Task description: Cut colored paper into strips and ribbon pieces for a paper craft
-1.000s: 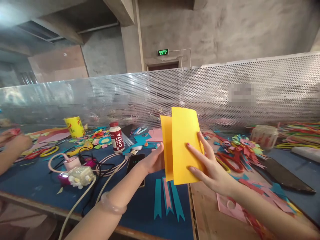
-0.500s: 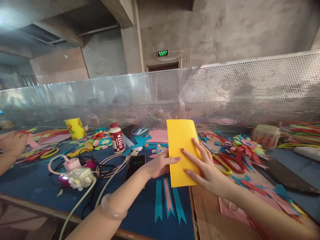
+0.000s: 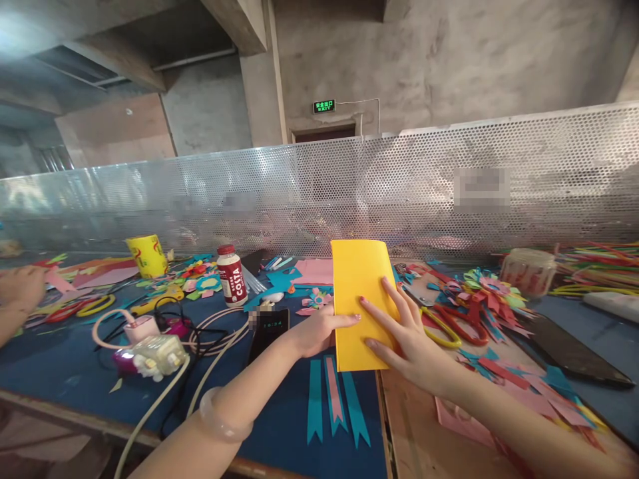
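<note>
A folded sheet of yellow paper (image 3: 357, 273) is held up over the table, its fold rounded at the upper right. My left hand (image 3: 317, 329) pinches its left edge, thumb in front and the other fingers hidden behind. Spread across the paper's front are the fingers of my right hand (image 3: 407, 332), lying on the surface without wrapping round it. Just below the paper, blue swallow-tailed paper strips (image 3: 314, 406) lie side by side, the middle one topped with a pink strip (image 3: 335, 399).
Left of my hands are a phone (image 3: 267, 332), a Costa bottle (image 3: 232, 276), cables and a power adapter (image 3: 160, 356). Scissors (image 3: 459, 326), paper flowers (image 3: 489, 289) and another phone (image 3: 574, 349) lie right. Another person's hand (image 3: 20, 293) is at far left. A perforated metal screen (image 3: 409, 179) stands behind.
The view has shifted very slightly. My hands and the yellow paper keep nearly the same pose, and the other person's hand has drawn a little further left.
</note>
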`<action>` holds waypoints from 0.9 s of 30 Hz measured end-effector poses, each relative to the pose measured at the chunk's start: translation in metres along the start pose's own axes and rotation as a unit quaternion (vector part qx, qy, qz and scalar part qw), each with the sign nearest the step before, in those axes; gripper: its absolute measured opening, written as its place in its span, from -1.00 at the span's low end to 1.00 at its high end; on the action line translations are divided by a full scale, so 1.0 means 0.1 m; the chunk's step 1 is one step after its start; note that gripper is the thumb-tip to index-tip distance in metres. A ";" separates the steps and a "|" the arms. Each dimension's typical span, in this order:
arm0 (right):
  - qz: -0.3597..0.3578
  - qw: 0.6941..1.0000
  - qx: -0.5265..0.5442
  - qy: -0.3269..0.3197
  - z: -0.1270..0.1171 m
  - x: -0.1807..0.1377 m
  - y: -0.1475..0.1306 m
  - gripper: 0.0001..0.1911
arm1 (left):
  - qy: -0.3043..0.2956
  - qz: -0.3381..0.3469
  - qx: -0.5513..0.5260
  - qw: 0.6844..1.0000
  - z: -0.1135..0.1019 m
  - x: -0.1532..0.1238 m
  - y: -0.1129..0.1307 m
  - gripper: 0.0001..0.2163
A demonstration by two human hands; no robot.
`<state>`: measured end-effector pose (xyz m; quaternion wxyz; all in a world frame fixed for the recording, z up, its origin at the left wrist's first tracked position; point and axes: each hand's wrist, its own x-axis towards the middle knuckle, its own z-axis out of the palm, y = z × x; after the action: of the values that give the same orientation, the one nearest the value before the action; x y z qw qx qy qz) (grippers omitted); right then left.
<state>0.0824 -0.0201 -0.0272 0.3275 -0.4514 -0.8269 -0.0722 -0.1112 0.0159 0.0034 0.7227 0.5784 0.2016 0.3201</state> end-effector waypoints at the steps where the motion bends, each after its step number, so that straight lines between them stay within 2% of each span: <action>1: -0.001 1.000 -0.002 0.004 0.00 0.00 0.00 -0.40 | 0.001 0.001 0.003 1.000 0.00 0.00 0.00 -0.60; 9: 0.005 1.000 -0.008 -0.005 0.01 0.01 -0.04 -0.42 | 0.001 0.005 0.020 1.000 0.05 -0.01 0.00 -0.62; 22: 0.009 1.000 -0.001 0.018 0.06 0.00 -0.02 -0.46 | -0.014 0.011 0.000 1.000 0.04 0.02 -0.03 -0.60; 25: 0.045 0.993 0.079 0.078 0.03 0.03 -0.02 -0.41 | -0.014 0.016 -0.007 1.000 0.02 0.02 -0.03 -0.63; 27: 0.105 0.962 0.217 0.125 -0.01 0.08 -0.02 -0.32 | -0.019 0.013 -0.010 1.000 0.02 0.02 -0.02 -0.64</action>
<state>0.0781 -0.0165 -0.0214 0.5244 -0.4411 -0.7230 0.0877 -0.1084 0.0154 0.0024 0.7282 0.5796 0.1765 0.3205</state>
